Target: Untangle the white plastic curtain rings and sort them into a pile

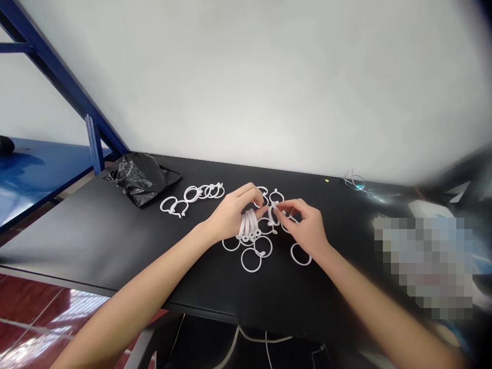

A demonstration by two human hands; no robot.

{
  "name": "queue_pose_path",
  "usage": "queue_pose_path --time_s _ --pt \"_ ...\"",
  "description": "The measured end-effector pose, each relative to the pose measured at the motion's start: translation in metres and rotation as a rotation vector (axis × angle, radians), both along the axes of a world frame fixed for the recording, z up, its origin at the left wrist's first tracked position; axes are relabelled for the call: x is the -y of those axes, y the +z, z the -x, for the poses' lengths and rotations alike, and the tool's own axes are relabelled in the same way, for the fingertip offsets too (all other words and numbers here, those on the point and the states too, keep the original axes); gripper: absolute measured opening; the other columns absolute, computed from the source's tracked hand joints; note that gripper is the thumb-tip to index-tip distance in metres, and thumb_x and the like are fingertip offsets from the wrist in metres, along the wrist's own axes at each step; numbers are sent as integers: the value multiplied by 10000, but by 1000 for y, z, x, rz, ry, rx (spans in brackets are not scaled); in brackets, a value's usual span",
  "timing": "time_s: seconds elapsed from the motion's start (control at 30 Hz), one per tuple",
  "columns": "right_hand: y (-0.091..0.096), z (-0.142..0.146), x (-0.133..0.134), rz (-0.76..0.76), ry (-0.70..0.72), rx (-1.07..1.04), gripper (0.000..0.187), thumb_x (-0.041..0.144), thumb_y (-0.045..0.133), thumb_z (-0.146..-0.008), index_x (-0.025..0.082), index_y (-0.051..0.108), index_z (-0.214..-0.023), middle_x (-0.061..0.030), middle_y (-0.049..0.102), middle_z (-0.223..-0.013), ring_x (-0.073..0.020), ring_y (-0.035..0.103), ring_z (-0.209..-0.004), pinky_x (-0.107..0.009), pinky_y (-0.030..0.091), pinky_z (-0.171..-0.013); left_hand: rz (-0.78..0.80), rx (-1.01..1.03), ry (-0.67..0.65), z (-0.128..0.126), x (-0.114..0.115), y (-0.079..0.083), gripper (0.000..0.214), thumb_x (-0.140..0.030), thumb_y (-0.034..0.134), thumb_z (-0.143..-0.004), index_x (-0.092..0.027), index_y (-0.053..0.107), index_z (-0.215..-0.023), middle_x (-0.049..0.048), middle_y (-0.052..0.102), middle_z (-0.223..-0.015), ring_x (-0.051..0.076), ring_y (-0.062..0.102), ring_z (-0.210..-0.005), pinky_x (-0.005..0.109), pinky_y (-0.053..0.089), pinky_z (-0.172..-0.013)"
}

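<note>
My left hand (pixel 234 212) is closed round a stack of several white plastic rings (pixel 249 227), held upright above the black table (pixel 96 241). My right hand (pixel 305 228) pinches one more white ring (pixel 273 214) right beside that stack, fingertips nearly touching the left hand's. Loose white rings (pixel 251 260) lie flat on the table under and around both hands. A finished chain of linked rings (pixel 200 193) lies to the left of my left hand.
A crumpled black plastic bag (pixel 138 177) sits at the table's back left. A small clear object (pixel 355 182) lies at the back right by the white wall. A blue metal frame and blue surface (pixel 46 164) stand to the left. Cables hang under the front edge.
</note>
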State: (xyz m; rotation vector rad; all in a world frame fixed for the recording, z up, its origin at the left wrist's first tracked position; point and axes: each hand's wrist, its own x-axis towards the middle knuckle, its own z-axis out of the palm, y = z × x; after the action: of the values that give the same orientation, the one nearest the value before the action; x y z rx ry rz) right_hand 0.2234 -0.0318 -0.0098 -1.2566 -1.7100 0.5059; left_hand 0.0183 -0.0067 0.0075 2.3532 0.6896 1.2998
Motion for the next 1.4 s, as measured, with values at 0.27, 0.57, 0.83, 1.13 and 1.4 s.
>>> queue_pose_path --time_s 0.27,0.57,0.83,1.13,1.4 --pt "17 -5 9 393 246 -482 184 332 813 -694 199 725 -785 -12 668 -708 -111 561 -562 -253 470 -500 147 -14 -93 -12 11 -5 235 -183 592 -870 -188 537 -1099 72 595 -1034 161 562 -904 312 521 -789" --pt "16 -7 9 171 162 -299 149 313 806 -712 207 715 -765 -22 643 -750 -107 518 -565 -252 466 -480 -2 1 -3 -12 13 -7 99 -164 568 -898 -186 536 -806 38 606 -822 152 531 -778 290 472 -695" --pt "22 -7 14 341 269 -430 226 288 832 -681 201 697 -840 -32 685 -784 -150 646 -624 -245 526 -464 -64 -23 -81 -16 15 -8 196 -256 657 -876 -191 555 -1031 84 636 -1010 184 590 -942 335 522 -815" --pt "23 -2 19 275 376 -473 273 241 774 -757 222 698 -1019 -67 753 -937 -206 718 -827 -320 616 -619 -20 -11 -84 -14 16 -6 224 -245 612 -891 -185 515 -1084 101 605 -1027 193 587 -935 345 524 -805" --pt "24 -2 18 323 314 -573 180 304 787 -743 211 707 -875 -58 762 -854 -216 728 -830 -315 613 -615 7 -29 -26 -12 16 -8 84 -223 526 -931 -180 553 -998 50 649 -882 161 599 -800 307 491 -757"
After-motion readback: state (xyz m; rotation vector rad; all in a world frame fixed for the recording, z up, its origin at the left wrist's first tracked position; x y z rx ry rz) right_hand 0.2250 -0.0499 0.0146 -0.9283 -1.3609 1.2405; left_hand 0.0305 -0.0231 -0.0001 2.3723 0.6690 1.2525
